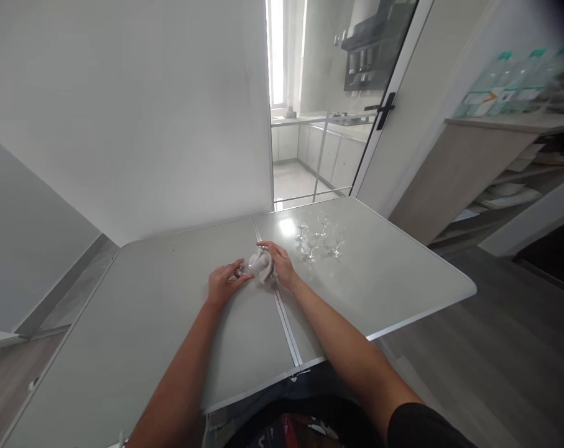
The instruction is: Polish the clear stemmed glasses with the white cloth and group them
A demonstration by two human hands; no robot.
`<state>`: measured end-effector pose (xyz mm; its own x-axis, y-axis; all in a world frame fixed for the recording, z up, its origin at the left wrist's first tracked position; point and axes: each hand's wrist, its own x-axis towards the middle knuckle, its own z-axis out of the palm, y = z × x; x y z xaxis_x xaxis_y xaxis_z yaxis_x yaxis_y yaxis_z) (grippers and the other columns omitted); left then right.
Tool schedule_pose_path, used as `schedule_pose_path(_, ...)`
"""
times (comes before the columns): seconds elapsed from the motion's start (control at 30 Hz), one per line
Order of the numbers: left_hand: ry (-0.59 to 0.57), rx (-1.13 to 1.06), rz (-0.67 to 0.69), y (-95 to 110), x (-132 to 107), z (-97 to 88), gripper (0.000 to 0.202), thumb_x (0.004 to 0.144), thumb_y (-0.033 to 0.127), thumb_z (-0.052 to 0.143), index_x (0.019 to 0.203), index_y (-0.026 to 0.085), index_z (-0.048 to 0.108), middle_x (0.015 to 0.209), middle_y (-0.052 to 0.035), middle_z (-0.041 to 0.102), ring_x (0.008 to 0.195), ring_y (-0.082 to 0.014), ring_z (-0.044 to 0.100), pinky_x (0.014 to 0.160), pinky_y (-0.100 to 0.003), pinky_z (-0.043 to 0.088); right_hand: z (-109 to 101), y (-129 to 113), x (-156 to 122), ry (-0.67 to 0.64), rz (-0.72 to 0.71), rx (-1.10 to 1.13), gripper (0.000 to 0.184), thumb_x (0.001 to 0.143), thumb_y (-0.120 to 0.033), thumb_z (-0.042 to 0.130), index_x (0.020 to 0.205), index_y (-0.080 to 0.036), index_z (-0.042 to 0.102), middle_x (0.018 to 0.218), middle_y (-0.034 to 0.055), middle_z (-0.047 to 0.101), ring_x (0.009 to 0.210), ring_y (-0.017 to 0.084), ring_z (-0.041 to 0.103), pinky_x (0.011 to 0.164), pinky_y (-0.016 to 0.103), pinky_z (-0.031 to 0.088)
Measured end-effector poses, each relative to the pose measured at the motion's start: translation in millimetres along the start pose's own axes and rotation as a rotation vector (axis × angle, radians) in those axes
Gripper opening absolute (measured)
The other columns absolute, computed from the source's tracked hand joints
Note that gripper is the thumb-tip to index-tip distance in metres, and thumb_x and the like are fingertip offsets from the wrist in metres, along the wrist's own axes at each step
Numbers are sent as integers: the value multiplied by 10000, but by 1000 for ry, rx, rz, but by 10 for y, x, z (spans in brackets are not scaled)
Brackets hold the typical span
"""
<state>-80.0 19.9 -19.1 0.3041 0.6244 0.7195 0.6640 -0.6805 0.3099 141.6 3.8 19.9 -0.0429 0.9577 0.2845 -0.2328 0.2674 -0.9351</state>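
My left hand (224, 283) rests on the grey folding table (160, 311) with its fingertips pinching the foot of a small clear stemmed glass (244, 268) lying on its side. My right hand (279, 262) curls around a white cloth (262, 265) wrapped over the bowl of that glass. Both hands meet near the table's centre seam. Several more small clear stemmed glasses (316, 239) stand upright in a cluster just to the right of my right hand.
A white wall stands behind the table's left half. A glass door with a black handle (385, 110) opens onto a kitchen beyond. Wooden shelving (505, 168) with water bottles (510, 84) on top stands at the right. Wood floor lies around the table.
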Motion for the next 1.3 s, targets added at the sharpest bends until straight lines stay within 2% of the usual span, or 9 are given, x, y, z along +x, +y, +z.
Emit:
schedule_pose_path(0.1,21,-1,3,-1,-7,23,468,806,575,739,1149,257,727,774,-21,762,633,-159,692,702,-289,547,12,7,-21,38,-53,-42,537,958,-629,462,1203,-213,698,923,48,646,826,177,566,773,281,471)
schedule_pose_path(0.33,-55,44,17,-46,-37,-3,473,798,623,718,1098,259,749,706,-20,747,582,-156,674,638,-269,509,59,71,-70,-275,-57,-254,532,968,-591,483,1357,-255,622,800,-1,629,762,152,550,762,269,452)
schedule_pose_path(0.43,-37,42,11,-41,-24,-19,474,795,623,721,1096,258,752,740,-23,757,584,-157,672,644,-278,515,51,57,-38,-205,-17,-139,542,970,-616,438,1193,-207,715,854,39,647,782,166,565,730,270,459)
schedule_pose_path(0.6,-42,0,-18,-3,-23,25,475,807,613,714,1131,266,744,775,-26,765,632,-166,693,674,-283,541,35,27,-16,75,22,16,552,950,-642,432,1078,-192,725,752,26,600,682,161,541,633,255,450)
schedule_pose_path(0.67,-35,7,-26,-9,-33,48,479,804,620,713,1121,263,750,761,-27,762,623,-165,691,665,-280,540,43,37,-32,52,-24,-55,535,958,-630,433,1119,-208,720,778,18,613,701,154,544,665,253,453)
schedule_pose_path(0.83,-27,41,-7,-31,-46,43,494,788,647,712,1086,257,764,700,-24,743,585,-165,673,642,-285,524,81,74,-66,-259,-94,-291,498,967,-574,483,1321,-260,640,801,-11,634,741,149,551,769,275,450)
schedule_pose_path(1.1,-31,-24,-37,97,-2,-1,465,799,614,721,1095,257,755,784,-21,769,584,-151,670,642,-284,538,61,49,-15,59,-55,-73,384,961,-517,485,898,-198,690,733,3,543,666,143,485,618,253,395)
schedule_pose_path(1.2,-46,-70,-31,87,-5,11,467,803,602,725,1114,255,746,790,-17,769,590,-145,672,645,-278,541,59,38,-28,102,-57,-81,380,965,-521,474,953,-202,681,712,-6,508,645,141,461,606,251,385)
schedule_pose_path(1.3,-43,-71,-44,43,-19,16,463,807,594,723,1115,249,746,752,-16,755,601,-150,677,637,-271,532,71,51,-47,-36,-82,-175,408,973,-527,467,1138,-221,679,718,-15,536,659,138,476,656,252,404)
